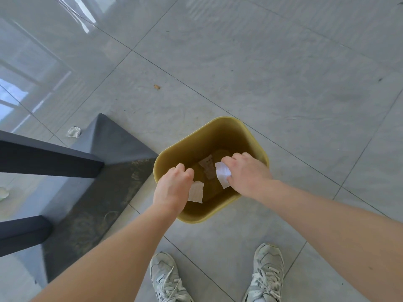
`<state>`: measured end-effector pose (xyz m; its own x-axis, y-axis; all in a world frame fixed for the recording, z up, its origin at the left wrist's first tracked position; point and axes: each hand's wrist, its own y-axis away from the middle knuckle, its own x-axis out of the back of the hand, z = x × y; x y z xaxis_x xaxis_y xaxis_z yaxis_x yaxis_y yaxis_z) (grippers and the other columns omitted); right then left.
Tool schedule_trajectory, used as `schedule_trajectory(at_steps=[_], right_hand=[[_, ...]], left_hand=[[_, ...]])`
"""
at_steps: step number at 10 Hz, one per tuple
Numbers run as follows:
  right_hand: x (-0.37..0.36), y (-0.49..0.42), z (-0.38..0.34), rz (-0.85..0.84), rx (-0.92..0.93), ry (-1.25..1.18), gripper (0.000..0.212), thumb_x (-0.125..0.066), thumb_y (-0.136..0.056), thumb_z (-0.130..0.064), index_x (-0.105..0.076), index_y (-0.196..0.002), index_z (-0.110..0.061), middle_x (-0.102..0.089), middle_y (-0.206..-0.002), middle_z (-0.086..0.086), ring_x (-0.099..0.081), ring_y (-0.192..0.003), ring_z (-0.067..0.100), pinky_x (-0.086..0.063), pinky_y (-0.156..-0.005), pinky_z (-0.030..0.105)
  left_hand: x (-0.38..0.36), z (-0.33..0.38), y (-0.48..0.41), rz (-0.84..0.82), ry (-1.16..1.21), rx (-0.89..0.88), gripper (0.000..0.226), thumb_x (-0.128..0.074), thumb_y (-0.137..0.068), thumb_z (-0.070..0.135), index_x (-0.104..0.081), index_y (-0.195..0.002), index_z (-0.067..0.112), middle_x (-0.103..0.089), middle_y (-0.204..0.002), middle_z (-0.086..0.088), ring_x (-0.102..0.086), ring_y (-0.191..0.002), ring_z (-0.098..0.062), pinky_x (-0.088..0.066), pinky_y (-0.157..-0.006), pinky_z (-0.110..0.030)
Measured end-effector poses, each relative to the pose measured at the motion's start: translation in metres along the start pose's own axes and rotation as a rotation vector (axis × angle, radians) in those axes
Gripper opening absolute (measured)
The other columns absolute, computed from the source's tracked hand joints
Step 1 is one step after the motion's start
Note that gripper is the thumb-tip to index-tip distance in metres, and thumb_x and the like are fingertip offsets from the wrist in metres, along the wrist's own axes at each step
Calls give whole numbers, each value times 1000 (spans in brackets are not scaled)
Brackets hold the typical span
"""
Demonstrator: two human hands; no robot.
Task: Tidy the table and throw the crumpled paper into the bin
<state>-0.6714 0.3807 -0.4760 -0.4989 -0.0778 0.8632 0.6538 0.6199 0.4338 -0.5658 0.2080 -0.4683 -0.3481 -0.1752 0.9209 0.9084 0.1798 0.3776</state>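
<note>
I am standing over the yellow bin (pixel 210 136) on the tiled floor (pixel 283 73), both arms stretched out so that my hands hang right above its mouth. My left hand (pixel 172 188) is pinched shut on one piece of white paper (pixel 196 191), which dangles below my fingers inside the rim line. My right hand (pixel 246 173) is closed on a second paper piece (pixel 222 174), held over the middle of the opening. I hold them there, I judge, so that whatever I let go drops straight in rather than onto the tiles. Down in the bin lies something brownish (pixel 208 168); I cannot tell what it is.

The dark table (pixel 43 158) stands to my left, just beside the bin. One crumpled paper ball (pixel 73 131) lies on the floor beyond the table's edge, well apart from the bin, and a pale scrap (pixel 3 194) shows at the far left edge. Those would need collecting, so the job looks partway done.
</note>
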Motion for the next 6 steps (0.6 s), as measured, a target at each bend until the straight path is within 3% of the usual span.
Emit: schedule_trajectory(at_steps=[2, 3, 6], right_hand=[[-10, -5, -2, 37, 31, 24, 38, -63, -91, -20, -50, -127, -23, -58, -112, 2, -50, -102, 22, -48, -78, 32], [-11, -2, -3, 74, 45, 18, 40, -63, -92, -28, -50, -130, -24, -56, -125, 1, -48, -116, 25, -46, -98, 38], [10, 6, -10, 32, 17, 3, 41, -59, -93, -38, -51, -130, -23, -54, -126, 3, -47, -115, 26, -47, -94, 40]], left_hand=[[-5, 0, -2, 23, -9, -40, 29, -64, -91, 17, -61, -120, 18, -58, -94, 1, -52, -76, -12, -52, -72, -24], [-5, -1, -1, 60, -24, -29, 27, -60, -93, 19, -61, -120, 19, -57, -96, 1, -49, -75, -11, -51, -68, -24], [9, -2, 8, 142, -52, 27, 29, -45, -94, 22, -57, -121, 21, -55, -101, -2, -47, -84, -19, -49, -75, -34]])
